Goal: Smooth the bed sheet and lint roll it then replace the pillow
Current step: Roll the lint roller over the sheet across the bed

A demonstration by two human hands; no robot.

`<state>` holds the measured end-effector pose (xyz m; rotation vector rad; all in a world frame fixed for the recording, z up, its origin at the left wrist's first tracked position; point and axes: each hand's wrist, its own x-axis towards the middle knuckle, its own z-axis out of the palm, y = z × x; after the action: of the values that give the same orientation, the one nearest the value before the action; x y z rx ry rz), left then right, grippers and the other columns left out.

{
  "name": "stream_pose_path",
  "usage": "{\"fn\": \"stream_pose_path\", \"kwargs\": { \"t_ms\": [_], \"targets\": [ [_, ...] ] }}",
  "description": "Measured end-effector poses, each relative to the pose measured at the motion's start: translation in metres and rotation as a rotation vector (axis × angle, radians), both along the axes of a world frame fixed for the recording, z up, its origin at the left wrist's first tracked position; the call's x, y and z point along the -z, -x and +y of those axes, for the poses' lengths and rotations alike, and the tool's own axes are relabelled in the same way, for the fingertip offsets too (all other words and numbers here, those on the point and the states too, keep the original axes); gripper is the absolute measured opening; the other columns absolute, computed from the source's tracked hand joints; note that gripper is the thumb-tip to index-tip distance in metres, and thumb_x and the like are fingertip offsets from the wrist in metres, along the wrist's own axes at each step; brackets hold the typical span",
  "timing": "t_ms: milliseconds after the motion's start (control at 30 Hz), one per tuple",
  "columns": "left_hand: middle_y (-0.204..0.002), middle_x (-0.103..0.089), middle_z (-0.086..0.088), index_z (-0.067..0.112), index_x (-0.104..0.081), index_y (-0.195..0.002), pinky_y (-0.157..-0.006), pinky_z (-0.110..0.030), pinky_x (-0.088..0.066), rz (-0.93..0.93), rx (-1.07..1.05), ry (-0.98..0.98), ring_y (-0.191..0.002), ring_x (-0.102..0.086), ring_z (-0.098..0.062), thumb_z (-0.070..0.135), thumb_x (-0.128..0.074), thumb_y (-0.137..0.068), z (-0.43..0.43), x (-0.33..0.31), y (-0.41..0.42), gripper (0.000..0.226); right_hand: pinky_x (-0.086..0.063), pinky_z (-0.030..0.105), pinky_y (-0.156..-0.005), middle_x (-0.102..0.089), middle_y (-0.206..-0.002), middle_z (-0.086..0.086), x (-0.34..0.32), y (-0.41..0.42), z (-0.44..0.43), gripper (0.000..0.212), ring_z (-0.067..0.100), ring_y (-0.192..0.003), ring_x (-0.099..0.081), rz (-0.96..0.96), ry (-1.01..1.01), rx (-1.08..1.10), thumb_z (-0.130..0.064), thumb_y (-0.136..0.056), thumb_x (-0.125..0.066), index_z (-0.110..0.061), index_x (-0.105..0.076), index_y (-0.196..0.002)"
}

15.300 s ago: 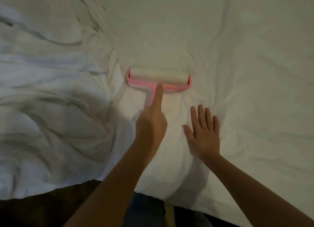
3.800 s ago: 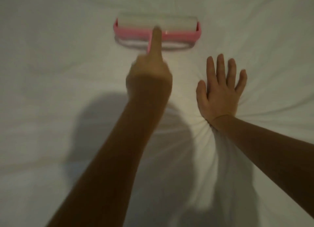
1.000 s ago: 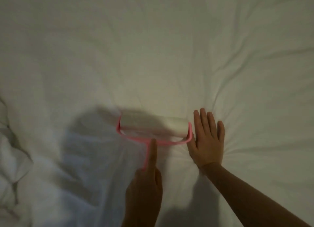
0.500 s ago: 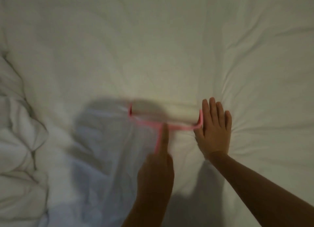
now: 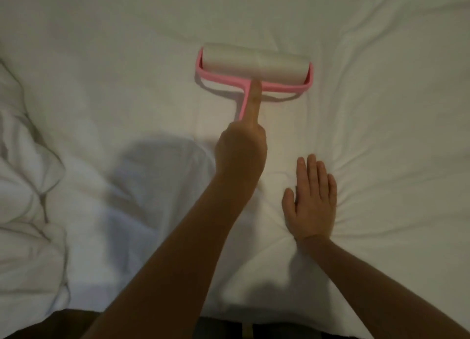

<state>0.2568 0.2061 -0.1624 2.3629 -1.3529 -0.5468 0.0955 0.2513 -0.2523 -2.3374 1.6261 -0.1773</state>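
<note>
**Left hand [image 5: 241, 152] grips the lint roller [image 5: 255, 65]; right hand [image 5: 311, 204] lies flat on the bed sheet [image 5: 381, 89]**

Curled around the pink handle [image 5: 243, 105], the left hand holds the roller at arm's reach. Its index finger [image 5: 254, 102] is stretched straight along the top of the handle, with the tip at the point where the handle meets the pink frame. The roller's pale drum lies crosswise in that frame and rests on the white sheet, above the middle of the view.

The right hand sits nearer the person and to the right of the roller, well apart from it. It is palm down on the sheet, with the fingers straight and close together and the thumb angled out to the left. Fine creases fan out from under it, mostly towards the right.

A rumpled heap of white bedding [image 5: 28, 186] lies in deep folds along the left side. A soft shadow [image 5: 157, 166] falls on the sheet to the left of the left forearm. Along the bottom edge the sheet ends at a dark strip, too dim to identify.
</note>
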Motion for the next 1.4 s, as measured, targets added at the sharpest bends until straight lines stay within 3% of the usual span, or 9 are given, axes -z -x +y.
{"fn": "stream_pose_path", "kwargs": {
  "t_ms": [100, 333, 500, 667, 767, 833, 967, 1233, 1400],
  "targets": [
    [-0.058, -0.035, 0.008, 0.038, 0.010, -0.143, -0.049, -0.018, -0.030, 0.074, -0.004, -0.226, -0.044, -0.030, -0.002, 0.018, -0.037, -0.098, 0.049, -0.010, 0.011, 0.068, -0.006, 0.031, -0.114, -0.038, -0.147, 0.016, 0.000, 0.003, 0.002, 0.060, 0.027, -0.135, -0.026, -0.011, -0.004, -0.013, -0.030, -0.088, -0.035, -0.009, -0.030, -0.144],
    [-0.063, -0.039, 0.006, 0.051, 0.042, -0.118, -0.052, -0.016, -0.033, 0.223, -0.069, -0.514, -0.054, -0.041, -0.007, 0.026, -0.031, -0.099, 0.162, -0.030, 0.041, 0.079, -0.002, 0.032, -0.115, -0.024, -0.150, 0.013, -0.005, 0.019, 0.014, 0.066, 0.028, -0.139, -0.019, 0.007, -0.034, -0.178, -0.036, -0.087, -0.033, -0.011, -0.021, -0.147],
    [-0.056, -0.031, 0.009, 0.039, 0.021, -0.139, -0.050, -0.017, -0.028, 0.075, 0.013, -0.322, -0.045, -0.029, -0.005, 0.016, -0.037, -0.097, 0.101, -0.029, 0.030, 0.075, -0.001, 0.033, -0.114, -0.026, -0.150, 0.015, -0.005, 0.018, 0.014, 0.064, 0.027, -0.139, -0.017, 0.030, -0.026, -0.177, -0.036, -0.089, -0.032, -0.010, -0.018, -0.147],
    [-0.044, -0.032, 0.002, 0.002, -0.055, -0.129, -0.046, -0.012, -0.027, -0.256, 0.096, 0.115, -0.039, -0.019, -0.008, -0.005, -0.067, -0.073, 0.063, -0.003, 0.007, 0.058, 0.003, 0.030, -0.115, -0.015, -0.153, 0.008, -0.005, 0.019, 0.020, 0.062, 0.021, -0.142, -0.010, 0.065, -0.024, -0.155, -0.036, -0.093, -0.030, -0.012, -0.019, -0.149],
    [-0.053, -0.026, 0.009, 0.022, -0.011, -0.150, -0.043, -0.009, -0.023, -0.028, 0.069, -0.164, -0.041, -0.024, -0.003, 0.002, -0.049, -0.088, 0.089, -0.013, 0.019, 0.075, 0.004, 0.029, -0.115, -0.012, -0.153, 0.007, -0.007, 0.021, 0.026, 0.063, 0.018, -0.142, -0.007, 0.059, -0.027, -0.151, -0.037, -0.093, -0.029, -0.011, -0.017, -0.149],
    [-0.059, -0.035, 0.006, 0.045, 0.023, -0.136, -0.049, -0.015, -0.032, 0.089, 0.063, -0.306, -0.048, -0.035, -0.004, 0.012, -0.037, -0.096, 0.135, -0.015, 0.033, 0.080, 0.003, 0.029, -0.115, -0.016, -0.153, 0.010, -0.008, 0.023, 0.028, 0.064, 0.021, -0.142, -0.010, 0.047, -0.039, -0.159, -0.037, -0.092, -0.031, -0.009, -0.021, -0.149],
    [-0.064, -0.038, 0.006, 0.058, 0.046, -0.113, -0.048, -0.015, -0.033, 0.229, -0.014, -0.504, -0.052, -0.038, -0.005, 0.020, -0.033, -0.097, 0.211, -0.026, 0.049, 0.089, 0.000, 0.032, -0.114, -0.025, -0.152, 0.017, -0.009, 0.031, 0.041, 0.067, 0.031, -0.139, -0.017, 0.060, -0.054, -0.185, -0.044, -0.090, -0.032, -0.011, -0.025, -0.148],
    [-0.053, -0.032, 0.005, 0.025, -0.011, -0.150, -0.041, -0.019, -0.026, -0.009, 0.124, -0.146, -0.042, -0.029, -0.006, 0.005, -0.045, -0.089, 0.127, -0.026, 0.021, 0.072, 0.005, 0.036, -0.114, -0.018, -0.153, 0.019, -0.020, 0.047, 0.074, 0.076, 0.035, -0.140, -0.010, 0.175, -0.114, -0.296, -0.065, -0.094, -0.012, -0.012, -0.019, -0.149],
    [-0.051, -0.026, 0.007, 0.028, -0.016, -0.149, -0.041, -0.020, -0.031, 0.011, 0.148, -0.154, -0.041, -0.025, -0.003, 0.004, -0.046, -0.088, 0.135, -0.025, 0.008, 0.072, 0.005, 0.040, -0.114, -0.023, -0.151, 0.026, -0.022, 0.050, 0.087, 0.085, 0.039, -0.139, -0.010, 0.197, -0.123, -0.320, -0.069, -0.091, -0.014, -0.006, -0.020, -0.148]
  ]
}}
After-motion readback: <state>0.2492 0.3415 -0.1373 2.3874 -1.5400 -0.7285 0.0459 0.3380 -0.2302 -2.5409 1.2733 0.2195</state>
